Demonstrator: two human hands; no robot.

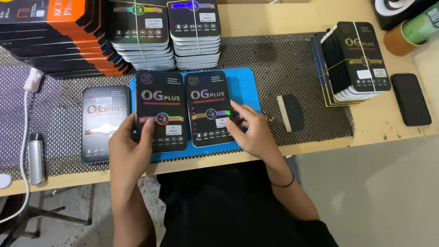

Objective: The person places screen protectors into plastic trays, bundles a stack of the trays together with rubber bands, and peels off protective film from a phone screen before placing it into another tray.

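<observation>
While your left hand (130,146) grips the left black box (161,110) by its near left edge, your right hand (251,130) rests open, fingers on the right black box (209,107). Both boxes lie side by side on the blue mat (244,87), apparently touching, near the worktop (274,18) edge.

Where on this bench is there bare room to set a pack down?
Free: mesh mat between the centre stacks and the right stack; wood along the front edge right of the blue mat. Crowded: back left, and the blue mat under both hands.
</observation>
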